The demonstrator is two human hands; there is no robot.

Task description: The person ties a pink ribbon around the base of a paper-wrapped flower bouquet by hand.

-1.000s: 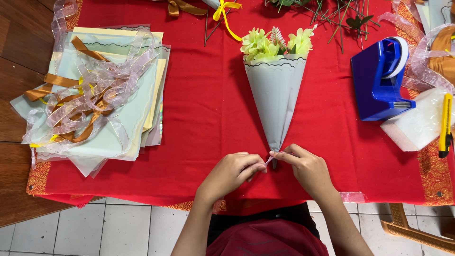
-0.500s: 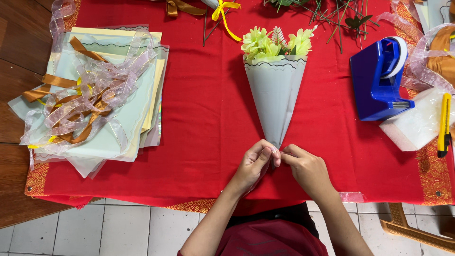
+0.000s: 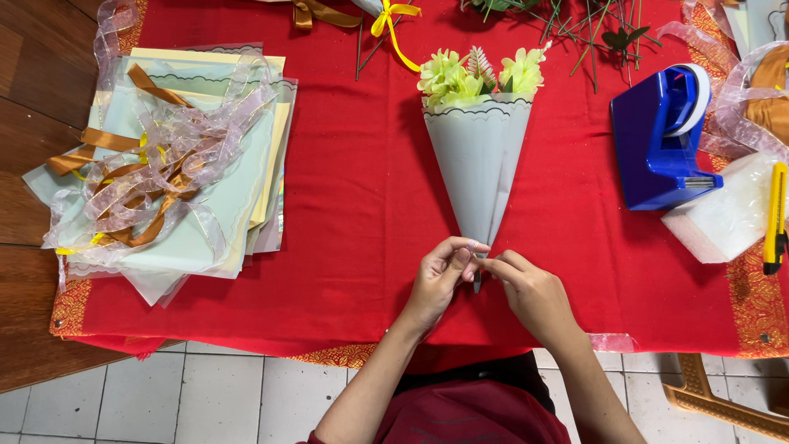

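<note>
The left hand point(image 3: 440, 275) and the right hand point(image 3: 526, 288) met at the narrow tip of a pale grey paper cone point(image 3: 481, 164), both pinched tight on it: the left fingers point(image 3: 460, 251) curled over the point from one side, while the right thumb and forefinger closed on it from the other, just above a short dark stub that stuck out below the tip. The cone lay flat on the red cloth point(image 3: 353, 189) of the tabletop, its point toward the person and its wide scalloped mouth away, filled with yellow-green artificial flowers point(image 3: 460, 74). To do this pinch well, the hands probably needed to keep the overlapped paper edges snug at the point without twisting, so the seam running up the cone stayed straight and the flowers stayed seated in the mouth. Well apart to the right stood a blue tape dispenser point(image 3: 657, 140), with a white foam block point(image 3: 723, 218) and a yellow utility knife point(image 3: 775, 218) beyond it. Off to the left sat a stack of pastel paper sheets point(image 3: 238, 197) under a tangle of sheer and bronze ribbon point(image 3: 148, 177). Loose green stems point(image 3: 592, 25) lay along the far edge.
</note>
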